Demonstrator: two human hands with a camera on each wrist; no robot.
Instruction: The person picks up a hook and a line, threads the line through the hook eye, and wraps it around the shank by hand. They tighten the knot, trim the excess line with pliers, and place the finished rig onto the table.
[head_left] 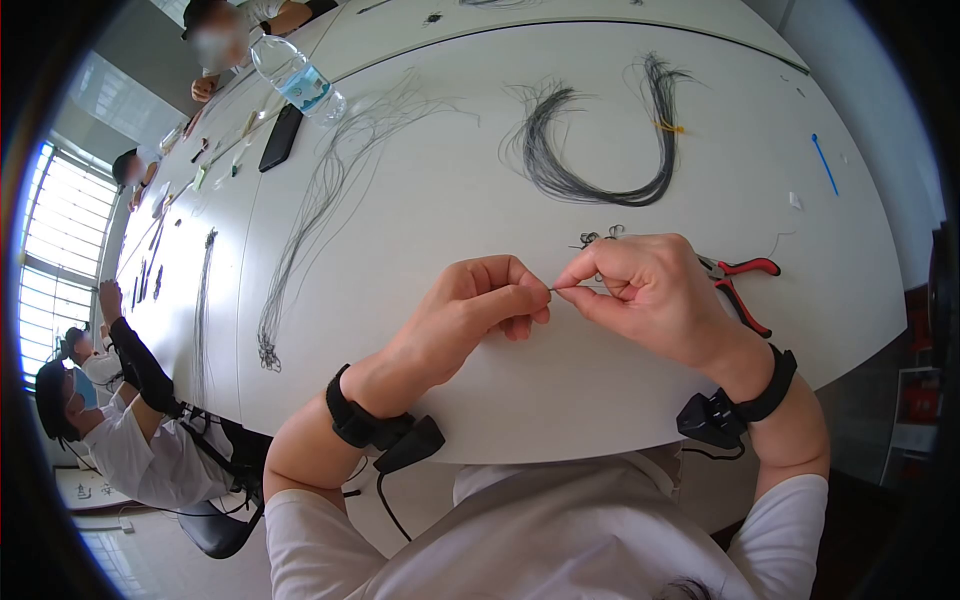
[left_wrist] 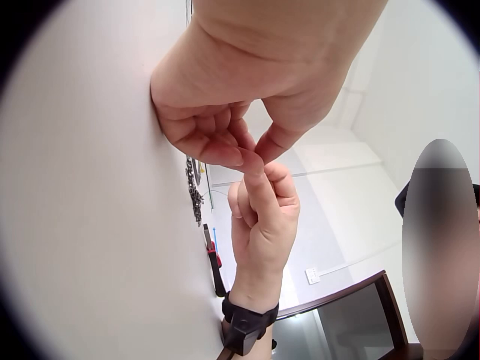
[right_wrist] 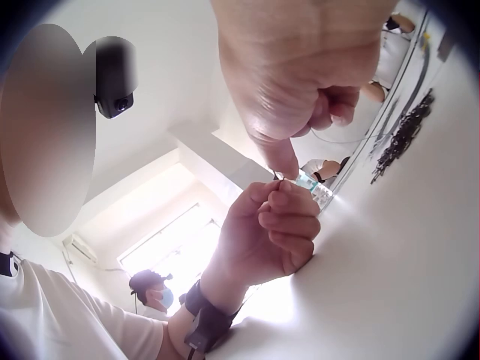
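Pliers (head_left: 750,267), a water bottle (head_left: 297,76) and a phone (head_left: 281,137) lie on the table (head_left: 450,200).

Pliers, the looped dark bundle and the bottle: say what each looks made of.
Pliers: glossy red-and-black grips, likely rubber or plastic; the head is hidden. Looped dark bundle: fine grey-black strands that fan loosely, thin wire or hair-like fibre, unclear which. Bottle: clear plastic, see-through, blue label.

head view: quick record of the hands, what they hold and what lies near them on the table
left hand: pinches a thin wire at its fingertips
right hand: pinches the same wire, fingertips facing the left's
pliers: red handles, on the table beside the right hand
wire bundle: dark, looped, farther back
bottle: clear, far left
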